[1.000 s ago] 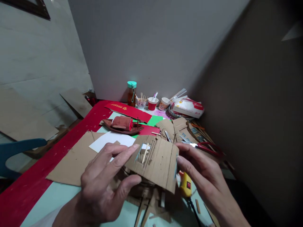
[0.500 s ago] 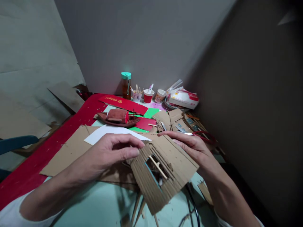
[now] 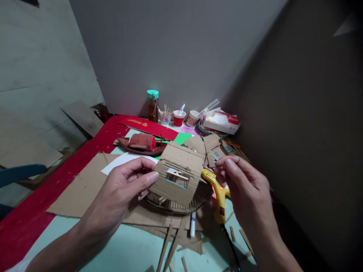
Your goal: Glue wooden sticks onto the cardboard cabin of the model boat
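Note:
My left hand (image 3: 124,189) pinches the left edge of a curved corrugated cardboard cover (image 3: 177,172) with a small window cut in it, holding it over a cardboard boat hull (image 3: 181,202). My right hand (image 3: 244,185) hovers just right of the cover, fingers loosely curled, holding nothing I can see. A yellow glue gun (image 3: 217,192) lies on the table between the hull and my right hand.
A finished red-brown model boat (image 3: 140,143) sits farther back on red and green paper. A bottle (image 3: 152,105), paper cups (image 3: 178,118) and a white bag (image 3: 222,122) line the wall. Flat cardboard sheet (image 3: 82,189) and loose sticks (image 3: 170,243) cover the near table.
The cover was turned from a tilted position to face me and lifted over the hull. My right hand let go of it and drew off to the right, uncovering the glue gun.

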Motion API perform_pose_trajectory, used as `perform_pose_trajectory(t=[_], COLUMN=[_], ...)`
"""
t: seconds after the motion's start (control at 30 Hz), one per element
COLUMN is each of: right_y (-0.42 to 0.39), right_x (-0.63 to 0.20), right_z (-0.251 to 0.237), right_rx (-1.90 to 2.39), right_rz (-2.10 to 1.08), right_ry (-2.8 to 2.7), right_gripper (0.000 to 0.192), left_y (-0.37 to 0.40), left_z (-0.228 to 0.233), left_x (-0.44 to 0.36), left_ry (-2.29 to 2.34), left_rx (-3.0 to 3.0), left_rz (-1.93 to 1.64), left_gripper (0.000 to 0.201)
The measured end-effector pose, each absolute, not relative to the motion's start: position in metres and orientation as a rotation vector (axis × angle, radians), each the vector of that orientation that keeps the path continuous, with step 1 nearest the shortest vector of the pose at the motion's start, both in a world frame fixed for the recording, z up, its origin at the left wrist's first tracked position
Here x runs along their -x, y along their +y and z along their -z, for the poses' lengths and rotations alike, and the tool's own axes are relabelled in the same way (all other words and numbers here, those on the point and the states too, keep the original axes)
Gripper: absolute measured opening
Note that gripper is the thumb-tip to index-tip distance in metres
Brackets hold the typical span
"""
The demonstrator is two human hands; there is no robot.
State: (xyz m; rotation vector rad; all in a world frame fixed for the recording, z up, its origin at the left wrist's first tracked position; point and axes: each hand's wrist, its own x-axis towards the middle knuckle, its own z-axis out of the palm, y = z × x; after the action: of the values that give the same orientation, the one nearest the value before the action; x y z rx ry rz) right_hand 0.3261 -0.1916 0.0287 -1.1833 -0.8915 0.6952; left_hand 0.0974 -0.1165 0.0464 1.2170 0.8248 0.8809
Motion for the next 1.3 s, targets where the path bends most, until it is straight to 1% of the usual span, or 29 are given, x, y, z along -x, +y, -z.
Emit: perform_pose_trajectory(t=[0.13, 0.23, 0.37, 0.47, 0.53, 0.6, 0.63, 0.7, 0.77, 0.8, 0.83, 0.9, 0.97, 1.0, 1.07, 1.17, 1.3], right_y=[-0.199, -0.198, -0.193, -0.192, -0.193, -0.193, -0.192, -0.188, -0.182, -0.179, -0.177, -0.175, -0.176, -0.177, -0.179, -0.179, -0.176], right_x=[-0.311, -0.303, -0.302, -0.305, -0.310, -0.317, -0.322, -0.330, -0.336, -0.336, -0.336, -0.333, -0.329, -0.327, -0.326, -0.327, -0.331], right_z=[-0.032, -0.037, -0.038, -0.035, -0.034, -0.033, -0.033, -0.032, -0.029, -0.028, -0.026, -0.024, -0.023, -0.023, -0.023, -0.022, -0.017], right_rx=[1.297, 1.337, 1.376, 1.383, 1.405, 1.413, 1.401, 1.357, 1.334, 1.332, 1.335, 1.341, 1.348, 1.354, 1.364, 1.403, 1.487], right_rz=[-0.772, -0.813, -0.914, -0.939, -0.855, -0.615, -0.464, -0.236, -0.188, -0.205, -0.219, -0.225, -0.208, -0.193, -0.166, -0.132, -0.149], right_ry=[-1.141, -1.254, -1.241, -1.257, -1.284, -1.311, -1.329, -1.396, -1.487, -1.530, -1.559, -1.573, -1.548, -1.532, -1.534, -1.591, -1.674], right_gripper=[0.027, 0.026, 0.027, 0.024, 0.020, 0.016, 0.021, 0.040, 0.051, 0.050, 0.045, 0.030, 0.017, 0.013, 0.010, 0.012, 0.015], left_y=[-0.116, -0.116, -0.113, -0.111, -0.109, -0.107, -0.107, -0.106, -0.107, -0.107, -0.108, -0.109, -0.110, -0.109, -0.109, -0.110, -0.116], left_z=[-0.043, -0.039, -0.037, -0.037, -0.037, -0.039, -0.040, -0.043, -0.047, -0.048, -0.049, -0.049, -0.048, -0.047, -0.046, -0.043, -0.035], left_x=[-0.098, -0.096, -0.097, -0.099, -0.099, -0.098, -0.097, -0.095, -0.095, -0.095, -0.096, -0.096, -0.096, -0.096, -0.095, -0.095, -0.097], left_ry=[0.904, 0.911, 0.915, 0.938, 0.969, 0.990, 0.985, 0.963, 0.928, 0.918, 0.912, 0.909, 0.912, 0.921, 0.962, 1.080, 1.183], left_rx=[-1.208, -1.226, -1.305, -1.392, -1.432, -1.463, -1.469, -1.410, -1.278, -1.216, -1.172, -1.149, -1.181, -1.221, -1.366, -1.692, -2.005], left_rz=[-0.941, -0.925, -0.906, -0.901, -0.913, -0.917, -0.915, -0.919, -0.910, -0.889, -0.861, -0.801, -0.789, -0.796, -0.816, -0.833, -0.850], left_gripper=[0.014, 0.015, 0.013, 0.011, 0.010, 0.008, 0.007, 0.007, 0.011, 0.014, 0.017, 0.022, 0.022, 0.021, 0.015, 0.008, 0.008])
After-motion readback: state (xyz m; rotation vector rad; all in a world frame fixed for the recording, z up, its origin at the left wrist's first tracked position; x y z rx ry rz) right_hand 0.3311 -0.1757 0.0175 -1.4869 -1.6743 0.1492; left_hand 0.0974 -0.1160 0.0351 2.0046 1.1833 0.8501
